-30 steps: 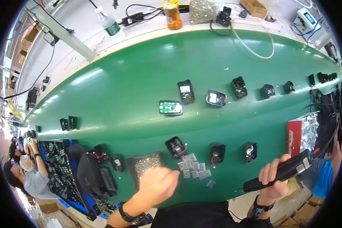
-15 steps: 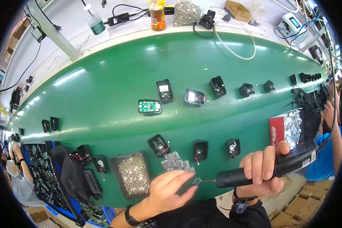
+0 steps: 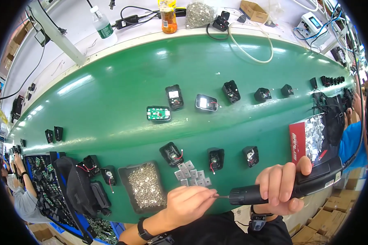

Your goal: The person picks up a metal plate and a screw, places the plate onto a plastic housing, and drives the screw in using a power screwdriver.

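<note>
My right hand is wrapped round a black electric screwdriver, which lies almost level with its bit pointing left. At the bit's tip, the fingers of my left hand are pinched together; what sits between them is hidden. Just beyond that hand lies a cluster of small square metal plates, each with a hole. To its left stands a dark tray full of small metal screws. Black plastic cases with red wires lie behind the plates, another black case beside them.
Farther off on the green surface stand a case with a green circuit board and several black cases. At right is a red box beside bright metal pieces. A crate of circuit boards stands left, near a co-worker.
My left fingers have closed at the bit's tip, where a small square plate showed before. The screwdriver has shifted slightly left. The far row of cases has slid a little left.
</note>
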{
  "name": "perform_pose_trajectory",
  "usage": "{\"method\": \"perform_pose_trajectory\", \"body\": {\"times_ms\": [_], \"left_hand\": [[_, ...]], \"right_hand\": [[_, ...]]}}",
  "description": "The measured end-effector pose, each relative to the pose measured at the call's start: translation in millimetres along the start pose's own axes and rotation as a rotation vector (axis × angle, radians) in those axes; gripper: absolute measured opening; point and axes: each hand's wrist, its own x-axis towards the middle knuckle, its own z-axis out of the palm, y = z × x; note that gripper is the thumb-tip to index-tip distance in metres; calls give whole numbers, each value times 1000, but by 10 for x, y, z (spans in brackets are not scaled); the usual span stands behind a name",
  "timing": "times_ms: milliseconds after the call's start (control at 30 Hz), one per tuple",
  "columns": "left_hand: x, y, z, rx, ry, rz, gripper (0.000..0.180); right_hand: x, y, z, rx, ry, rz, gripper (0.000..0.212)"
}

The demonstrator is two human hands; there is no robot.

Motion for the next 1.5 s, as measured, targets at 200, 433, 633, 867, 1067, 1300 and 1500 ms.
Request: {"method": "perform_pose_trajectory", "body": {"times_ms": [200, 433, 633, 867, 1067, 1300, 1500], "left_hand": [[-6, 35, 0, -10, -12, -5, 30], [83, 25, -37, 78, -77, 36, 26], [162, 10, -25, 146, -80, 73, 21], [271, 7, -20, 295, -51, 79, 36], [778, -69, -164, 430, -52, -25, 57], [1607, -1219, -130, 668, -255, 85, 67], [2004, -1550, -157, 596, -456, 79, 59]], "right_hand": [[0, -37, 8, -14, -28, 25, 56], [138, -20, -106, -58, -427, -13, 53], [224, -55, -107, -123, -565, -7, 52], [178, 16, -117, -163, -405, -147, 50], [291, 166, -78, -286, -136, -333, 55], [899, 427, -282, -516, 71, -220, 61], [1370, 744, -575, -443, -32, -229, 62]]}}
